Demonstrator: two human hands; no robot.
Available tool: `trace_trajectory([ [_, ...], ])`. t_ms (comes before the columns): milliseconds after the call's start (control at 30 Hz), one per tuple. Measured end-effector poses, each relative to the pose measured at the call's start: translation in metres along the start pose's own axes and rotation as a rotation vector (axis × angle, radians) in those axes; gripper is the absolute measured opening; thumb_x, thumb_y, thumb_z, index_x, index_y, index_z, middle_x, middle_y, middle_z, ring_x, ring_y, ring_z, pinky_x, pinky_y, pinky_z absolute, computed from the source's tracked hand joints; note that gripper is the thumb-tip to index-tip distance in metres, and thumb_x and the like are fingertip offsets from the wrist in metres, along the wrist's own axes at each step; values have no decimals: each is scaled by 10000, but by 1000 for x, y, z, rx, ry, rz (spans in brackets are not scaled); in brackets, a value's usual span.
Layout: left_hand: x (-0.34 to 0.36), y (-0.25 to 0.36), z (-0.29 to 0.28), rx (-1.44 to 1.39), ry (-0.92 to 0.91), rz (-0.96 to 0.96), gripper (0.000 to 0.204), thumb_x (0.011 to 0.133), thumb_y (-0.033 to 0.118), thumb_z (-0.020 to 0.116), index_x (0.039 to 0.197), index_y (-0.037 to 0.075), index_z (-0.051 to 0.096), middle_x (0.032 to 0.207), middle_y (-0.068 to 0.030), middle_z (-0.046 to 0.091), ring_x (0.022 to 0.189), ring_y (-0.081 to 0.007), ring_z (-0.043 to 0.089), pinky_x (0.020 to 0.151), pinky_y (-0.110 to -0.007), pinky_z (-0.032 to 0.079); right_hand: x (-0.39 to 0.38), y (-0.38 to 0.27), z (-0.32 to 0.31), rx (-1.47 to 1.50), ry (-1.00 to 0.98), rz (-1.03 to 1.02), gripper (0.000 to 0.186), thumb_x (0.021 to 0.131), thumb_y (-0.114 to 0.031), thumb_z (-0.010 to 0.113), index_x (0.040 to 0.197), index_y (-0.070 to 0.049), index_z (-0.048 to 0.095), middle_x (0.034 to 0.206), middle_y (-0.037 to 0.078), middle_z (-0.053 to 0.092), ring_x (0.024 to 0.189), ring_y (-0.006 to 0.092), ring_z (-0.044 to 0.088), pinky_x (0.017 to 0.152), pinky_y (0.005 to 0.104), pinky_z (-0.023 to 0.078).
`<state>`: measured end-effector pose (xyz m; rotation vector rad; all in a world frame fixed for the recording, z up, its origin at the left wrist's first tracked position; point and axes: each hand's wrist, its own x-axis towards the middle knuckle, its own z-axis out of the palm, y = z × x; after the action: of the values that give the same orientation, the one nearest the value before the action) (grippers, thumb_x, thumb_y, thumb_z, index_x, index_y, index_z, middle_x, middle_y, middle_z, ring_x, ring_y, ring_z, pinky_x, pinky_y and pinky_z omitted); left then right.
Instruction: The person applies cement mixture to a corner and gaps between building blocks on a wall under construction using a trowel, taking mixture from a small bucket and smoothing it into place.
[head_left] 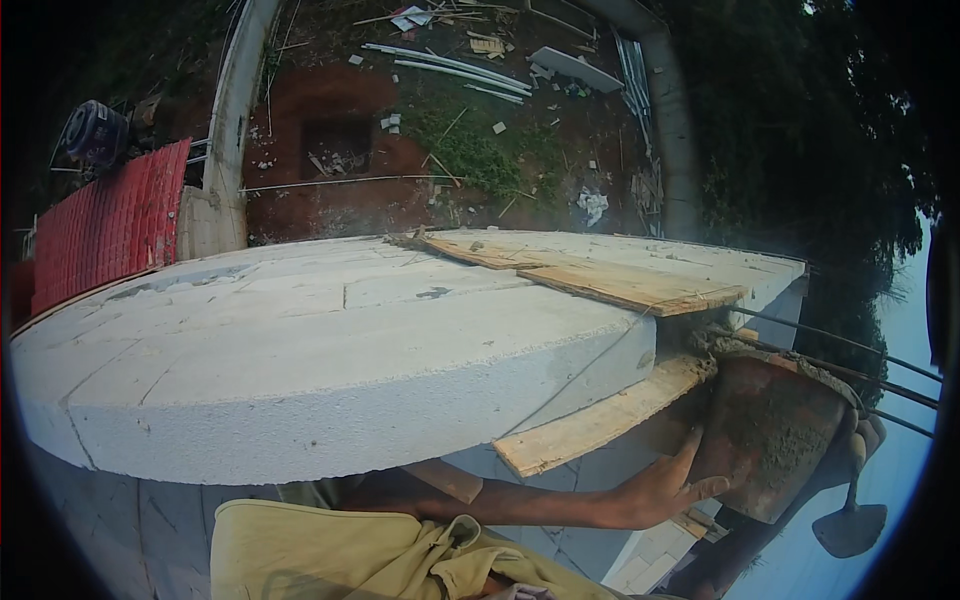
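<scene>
A mortar-smeared bucket (775,430) is tilted at the right, by the end of a white block wall (330,350). My left hand (668,490) reaches across from the lower middle and holds the bucket's near side, fingers spread against it. On the bucket's far side, my right hand (868,435) is closed beside the rim, partly hidden behind the bucket. From its fingers hangs a trowel (850,528), blade downward. Wet mortar (725,345) clings around the rim. What is inside the bucket is mostly out of sight.
A wooden board (640,290) lies across the wall top, and a narrower plank (605,415) juts below it. Thin steel bars (850,365) stick out at the right. Beyond and far below are a littered dirt yard (480,150) and a red roof (105,225) at left.
</scene>
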<state>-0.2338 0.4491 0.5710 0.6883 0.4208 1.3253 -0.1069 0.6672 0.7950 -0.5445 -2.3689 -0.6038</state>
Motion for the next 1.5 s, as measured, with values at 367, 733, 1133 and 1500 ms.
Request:
trace_trajectory([
  [367,-1,2,-2,-40,-76,-100,1116,1016,655,528,1603,-121,-19,1382,-440,510,1251,-463,608,1091,-476,464,-11,69,-31,-132,-25,-164,197,914,-30,764,828,-21,588,1051,141,609,948,274,650,897,413,529],
  [733,3,-3,10,-55,69,188,1093,1023,538,606,1599,-109,-60,1495,-382,447,1413,-433,486,1189,-462,395,9,-18,-4,-4,0,13,207,891,-31,774,877,-43,568,1006,109,571,958,243,611,865,418,521],
  [1133,4,-1,19,-90,77,210,1082,1028,478,630,1607,-86,-88,1588,-340,339,1483,-384,403,1209,-454,368,16,-47,-5,34,48,57,242,900,-78,799,867,-44,561,952,79,521,910,219,584,834,407,533],
  [1500,4,-15,24,-126,115,228,1103,1020,504,630,1620,-34,-123,1592,-393,299,1487,-442,384,1226,-486,348,17,-51,-4,106,73,-6,267,923,-187,805,890,-53,577,950,76,546,888,210,552,791,375,489],
])
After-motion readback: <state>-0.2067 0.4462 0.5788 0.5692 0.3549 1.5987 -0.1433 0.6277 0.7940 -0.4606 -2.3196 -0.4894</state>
